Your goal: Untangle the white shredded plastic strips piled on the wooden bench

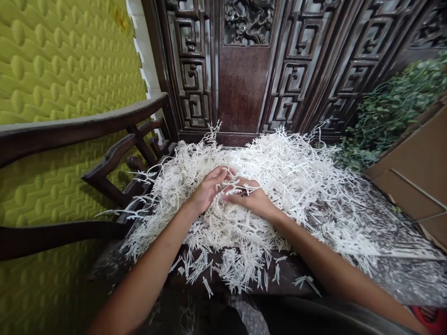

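A broad heap of white branching plastic sprigs (286, 163) covers the dark wooden bench seat (289, 272). Over its middle, my left hand (211, 186) and my right hand (249, 197) meet, fingers curled toward each other. Between them is a thin white sprig (239, 186), its tips sticking out past the right fingers. Both hands appear closed on it, though the fingers partly hide the grip. Short loose white pieces (207, 286) lie along the seat's front edge.
A curved wooden armrest (84, 123) stands at left before a yellow textured wall (63, 60). Carved dark panels (244, 88) rise behind. At right are green artificial foliage (394, 102), a cardboard box (415, 172) and a red object (431, 318) in the lower corner.
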Demonstrator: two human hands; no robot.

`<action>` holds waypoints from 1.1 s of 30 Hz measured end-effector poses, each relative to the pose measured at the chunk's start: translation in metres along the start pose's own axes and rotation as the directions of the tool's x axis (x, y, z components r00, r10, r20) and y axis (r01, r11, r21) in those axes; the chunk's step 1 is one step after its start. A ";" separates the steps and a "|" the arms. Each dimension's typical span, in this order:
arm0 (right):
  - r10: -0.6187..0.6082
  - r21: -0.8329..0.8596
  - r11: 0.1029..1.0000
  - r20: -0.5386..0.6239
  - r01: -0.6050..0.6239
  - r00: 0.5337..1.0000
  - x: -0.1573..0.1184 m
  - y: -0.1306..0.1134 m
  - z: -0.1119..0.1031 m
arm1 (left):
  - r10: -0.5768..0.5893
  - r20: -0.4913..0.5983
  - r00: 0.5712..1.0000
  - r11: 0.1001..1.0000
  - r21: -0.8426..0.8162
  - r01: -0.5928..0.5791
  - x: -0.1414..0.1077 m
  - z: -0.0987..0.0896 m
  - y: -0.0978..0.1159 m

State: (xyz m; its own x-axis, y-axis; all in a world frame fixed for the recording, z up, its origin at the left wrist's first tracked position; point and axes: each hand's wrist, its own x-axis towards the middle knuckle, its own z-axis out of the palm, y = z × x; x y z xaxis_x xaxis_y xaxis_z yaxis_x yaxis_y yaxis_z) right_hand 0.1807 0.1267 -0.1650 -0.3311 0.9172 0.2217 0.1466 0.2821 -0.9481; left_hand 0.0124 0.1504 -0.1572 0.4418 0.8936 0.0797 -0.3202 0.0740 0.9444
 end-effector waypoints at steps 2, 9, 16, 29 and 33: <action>-0.016 0.030 0.999 -0.040 0.017 0.999 0.002 0.004 0.001 | 0.005 -0.007 1.000 1.000 0.006 -0.005 0.000 -0.001 0.000; 0.090 0.168 0.985 -0.261 -0.046 0.961 0.007 0.020 -0.001 | 0.053 -0.104 0.993 0.993 0.109 -0.041 0.002 -0.007 0.002; 0.079 0.210 0.978 -0.302 -0.015 0.950 0.007 0.016 0.000 | 0.189 -0.193 0.963 0.940 0.319 -0.121 0.004 -0.008 -0.004; 0.039 0.155 0.988 -0.357 0.018 0.933 0.007 0.013 0.000 | 0.598 -0.193 0.778 0.665 0.662 -0.347 -0.006 -0.002 0.009; 0.001 0.061 0.998 -0.340 0.021 0.940 0.007 0.011 -0.001 | 0.568 -0.045 0.822 0.572 0.740 -0.355 -0.006 -0.002 0.006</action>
State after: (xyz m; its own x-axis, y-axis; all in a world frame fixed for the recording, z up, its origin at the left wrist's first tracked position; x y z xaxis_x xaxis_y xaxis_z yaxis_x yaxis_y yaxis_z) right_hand 0.1812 0.1366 -0.1736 0.0060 0.9585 0.2850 0.0824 0.2836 -0.9554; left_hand 0.0063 0.1461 -0.1522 0.1432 0.7964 0.5876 0.2798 -0.6021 0.7478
